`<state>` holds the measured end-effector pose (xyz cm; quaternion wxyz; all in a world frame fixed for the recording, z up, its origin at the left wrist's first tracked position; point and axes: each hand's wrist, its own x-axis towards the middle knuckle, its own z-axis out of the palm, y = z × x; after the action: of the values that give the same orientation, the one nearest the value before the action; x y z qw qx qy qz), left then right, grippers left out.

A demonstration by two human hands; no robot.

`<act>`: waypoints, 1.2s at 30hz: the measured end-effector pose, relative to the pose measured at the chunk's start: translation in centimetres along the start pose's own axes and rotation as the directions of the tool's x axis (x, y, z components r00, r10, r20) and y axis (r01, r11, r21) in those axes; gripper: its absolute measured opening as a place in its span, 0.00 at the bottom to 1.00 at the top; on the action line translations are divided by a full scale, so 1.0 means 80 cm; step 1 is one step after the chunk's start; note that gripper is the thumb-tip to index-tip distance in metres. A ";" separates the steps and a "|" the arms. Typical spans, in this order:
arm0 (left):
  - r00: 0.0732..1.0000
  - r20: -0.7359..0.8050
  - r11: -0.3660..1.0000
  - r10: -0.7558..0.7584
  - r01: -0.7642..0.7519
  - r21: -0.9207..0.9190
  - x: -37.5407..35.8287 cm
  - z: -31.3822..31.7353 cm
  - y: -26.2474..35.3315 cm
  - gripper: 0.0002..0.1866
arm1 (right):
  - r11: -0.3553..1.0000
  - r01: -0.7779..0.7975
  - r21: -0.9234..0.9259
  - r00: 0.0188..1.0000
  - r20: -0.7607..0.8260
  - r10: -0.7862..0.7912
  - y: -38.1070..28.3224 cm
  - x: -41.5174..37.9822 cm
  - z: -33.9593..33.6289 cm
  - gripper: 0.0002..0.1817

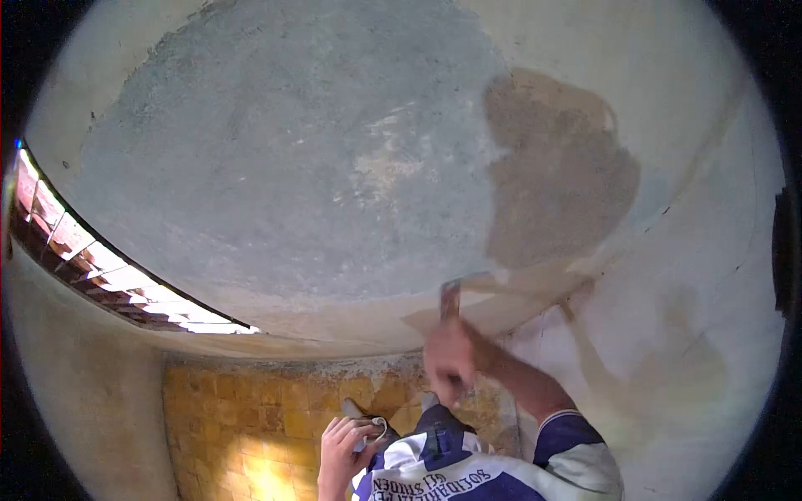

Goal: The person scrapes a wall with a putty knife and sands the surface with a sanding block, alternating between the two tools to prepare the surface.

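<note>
My right hand (451, 355), blurred by motion, is closed around a short flat tool with a brown handle (450, 302). The tool's greyish end meets the lower part of the wall, and its exact kind is not clear. Above it spreads a large grey patch (284, 159) on the pale wall, with scraped light marks near its middle. A darker brown, damp-looking patch (560, 167) lies at its right. Low at my waist, my left hand (344, 447) has its fingers bent around a white object with a curved edge (381, 427), mostly hidden by the hand.
At the left a barred window opening (100, 259) lets in bright light. Yellow-brown floor tiles (242, 409) lie below, with a sunlit spot. A pale side wall (693, 359) stands at the right and carries shadows. My feet (351, 408) are close to the wall's base.
</note>
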<state>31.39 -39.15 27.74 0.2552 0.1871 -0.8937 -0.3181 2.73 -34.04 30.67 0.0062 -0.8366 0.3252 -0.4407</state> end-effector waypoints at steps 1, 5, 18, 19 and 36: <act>1.000 -0.013 1.000 0.008 -0.008 0.001 0.001 -0.001 0.001 0.13 | 0.999 -0.053 -0.009 0.999 0.001 0.053 0.019 -0.005 0.009 0.09; 0.995 -0.102 1.000 -0.015 0.014 -0.016 -0.008 -0.002 0.011 0.13 | 0.996 0.031 0.084 0.991 0.127 -0.041 -0.009 0.013 0.031 0.11; 0.928 -0.331 0.983 -0.172 0.139 -0.122 -0.045 0.008 0.008 0.12 | 0.932 -0.326 0.157 0.945 0.092 0.315 0.065 -0.007 0.044 0.12; 0.922 -0.350 0.984 -0.166 0.131 -0.124 -0.046 0.009 0.006 0.12 | 0.916 -0.332 0.224 0.943 0.114 0.314 0.069 -0.018 0.048 0.13; 0.897 -0.356 0.953 -0.263 0.186 -0.238 -0.025 0.003 0.028 0.11 | 0.960 -0.220 0.173 0.975 0.016 0.220 0.071 -0.004 0.064 0.09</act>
<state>32.49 -36.45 28.39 0.4038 0.3217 -0.7625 -0.3899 3.32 -39.76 25.64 0.1272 -0.7907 0.3767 -0.4655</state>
